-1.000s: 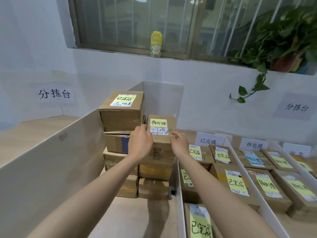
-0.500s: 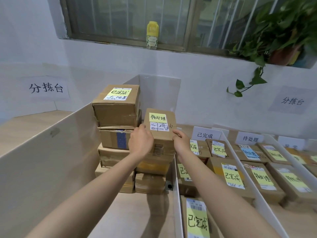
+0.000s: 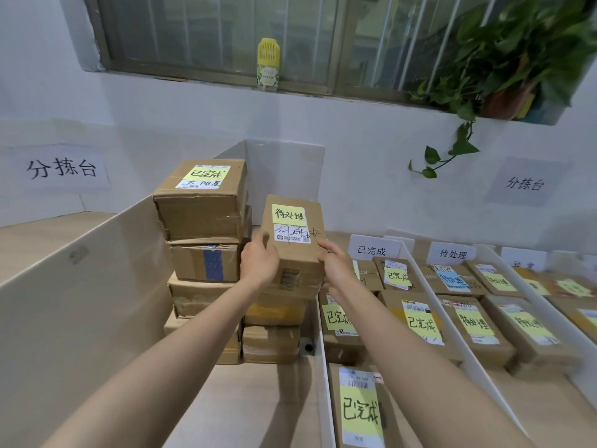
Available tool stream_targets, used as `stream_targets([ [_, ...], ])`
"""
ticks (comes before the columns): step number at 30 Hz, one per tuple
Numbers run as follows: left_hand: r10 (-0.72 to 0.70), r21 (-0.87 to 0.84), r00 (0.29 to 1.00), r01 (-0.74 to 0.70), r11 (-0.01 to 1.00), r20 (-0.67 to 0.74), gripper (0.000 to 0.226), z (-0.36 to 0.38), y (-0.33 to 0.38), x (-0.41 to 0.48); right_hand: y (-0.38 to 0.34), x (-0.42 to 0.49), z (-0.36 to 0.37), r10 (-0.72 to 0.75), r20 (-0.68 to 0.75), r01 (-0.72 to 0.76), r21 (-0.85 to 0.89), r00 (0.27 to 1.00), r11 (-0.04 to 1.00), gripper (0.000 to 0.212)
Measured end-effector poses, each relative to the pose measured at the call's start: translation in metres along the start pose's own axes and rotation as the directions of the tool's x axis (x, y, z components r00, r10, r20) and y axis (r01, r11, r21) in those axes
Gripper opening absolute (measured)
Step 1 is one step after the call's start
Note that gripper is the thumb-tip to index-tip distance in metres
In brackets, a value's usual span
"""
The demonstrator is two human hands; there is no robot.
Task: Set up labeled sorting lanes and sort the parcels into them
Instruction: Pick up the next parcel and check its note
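Small box (image 3: 292,236), left grip (image 3: 260,263) and right grip (image 3: 336,270) curled round its sides, box stack (image 3: 200,215) at nine o'clock, labelled lanes (image 3: 448,321) at three o'clock

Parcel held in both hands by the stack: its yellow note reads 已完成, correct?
No. The head view shows the yellow note on the parcel reads 待处理, not 已完成. The left hand and right hand do hold it by the stack.
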State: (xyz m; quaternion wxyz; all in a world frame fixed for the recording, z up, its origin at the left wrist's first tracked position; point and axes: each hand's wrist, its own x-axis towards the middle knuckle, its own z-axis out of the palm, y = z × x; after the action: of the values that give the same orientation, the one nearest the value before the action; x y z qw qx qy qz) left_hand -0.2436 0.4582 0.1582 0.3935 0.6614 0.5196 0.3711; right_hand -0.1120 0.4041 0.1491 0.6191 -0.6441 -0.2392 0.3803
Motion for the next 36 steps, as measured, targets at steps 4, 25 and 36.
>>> stream_targets([
  [4, 0.054, -0.054, 0.998, -0.055, 0.997, -0.013, 0.040, -0.005, 0.009, -0.009, -0.012, -0.016, -0.011, -0.020, -0.015, 0.020, 0.026, 1.000, 0.999, 0.039],
  [25, 0.248, -0.234, 0.922, -0.182, 0.955, 0.298, 0.045, 0.048, 0.103, -0.156, -0.043, -0.151, -0.171, -0.117, -0.295, 0.124, 0.006, 0.948, 0.992, 0.042],
  [36, 0.368, -0.249, 0.868, -0.295, 0.922, 0.334, 0.043, 0.125, 0.177, -0.281, -0.061, -0.250, -0.315, -0.221, -0.419, 0.233, -0.022, 0.881, 0.972, 0.045],
])
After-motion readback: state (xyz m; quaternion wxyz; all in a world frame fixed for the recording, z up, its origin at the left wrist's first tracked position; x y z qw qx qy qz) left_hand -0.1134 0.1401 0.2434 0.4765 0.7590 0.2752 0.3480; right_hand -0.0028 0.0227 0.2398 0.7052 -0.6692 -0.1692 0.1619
